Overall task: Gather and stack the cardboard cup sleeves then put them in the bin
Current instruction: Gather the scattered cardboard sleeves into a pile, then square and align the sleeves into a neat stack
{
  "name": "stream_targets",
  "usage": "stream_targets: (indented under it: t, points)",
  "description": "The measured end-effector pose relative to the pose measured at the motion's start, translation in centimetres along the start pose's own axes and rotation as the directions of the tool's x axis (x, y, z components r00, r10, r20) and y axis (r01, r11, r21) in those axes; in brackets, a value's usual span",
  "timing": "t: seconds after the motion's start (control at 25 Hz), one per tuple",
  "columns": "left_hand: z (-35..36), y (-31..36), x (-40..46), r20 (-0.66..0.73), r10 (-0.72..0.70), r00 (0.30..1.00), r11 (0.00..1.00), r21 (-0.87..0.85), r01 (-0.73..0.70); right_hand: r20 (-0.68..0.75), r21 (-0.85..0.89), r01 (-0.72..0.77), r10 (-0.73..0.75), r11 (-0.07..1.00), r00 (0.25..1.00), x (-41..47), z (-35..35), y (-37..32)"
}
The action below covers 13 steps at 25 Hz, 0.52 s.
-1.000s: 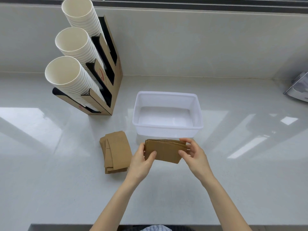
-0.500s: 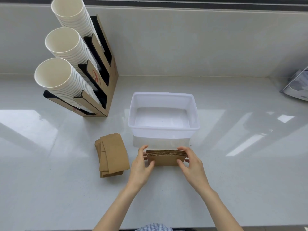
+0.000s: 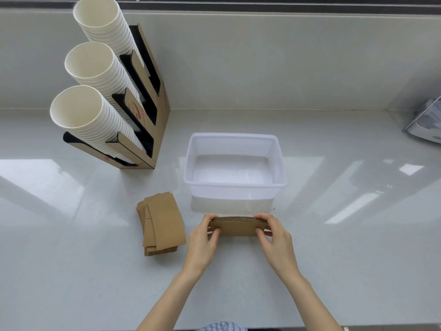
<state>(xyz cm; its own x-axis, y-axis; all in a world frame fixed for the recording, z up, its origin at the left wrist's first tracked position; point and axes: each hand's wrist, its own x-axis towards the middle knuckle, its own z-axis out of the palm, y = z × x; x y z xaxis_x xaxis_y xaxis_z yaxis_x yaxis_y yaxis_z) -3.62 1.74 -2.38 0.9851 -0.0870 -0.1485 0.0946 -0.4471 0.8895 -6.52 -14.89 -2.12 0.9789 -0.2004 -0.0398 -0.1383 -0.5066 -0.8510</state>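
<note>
Sleeves are the job, but starting with the biggest thing, the white bench (image 3: 334, 271) is carrying everything. Well beyond the left hand (image 3: 201, 242) and off to its outer side, a rack (image 3: 152, 130) is holding three rows of cups (image 3: 78, 111). Just past both hands, the clear bin (image 3: 235, 187) is sitting empty. Close beside the left hand, a loose pile (image 3: 162, 226) of flat brown sleeves is lying fanned and uneven on the bench. Between the hands, a stack (image 3: 237, 226) of sleeves is standing on its long edge, apparently touching the bench. The left hand is pinching one end, thumb in front and fingers behind; the right hand (image 3: 276, 240) is pinching the other end the same way. Both seem to be squaring the edges. These sleeves are probably light, thin and fairly stiff, yet slippery against each other, so squeezing the stack's two short ends looks the safest hold for lifting.
</note>
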Motion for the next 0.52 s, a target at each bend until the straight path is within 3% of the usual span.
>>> stream_targets:
  t: [0.52]
  points:
    - [-1.2, 1.6, -0.9, 0.035, 0.041, 0.999, 0.998, 0.047, -0.042, 0.032, 0.038, -0.066, 0.065, 0.997, 0.997, -0.1, -0.2, -1.6]
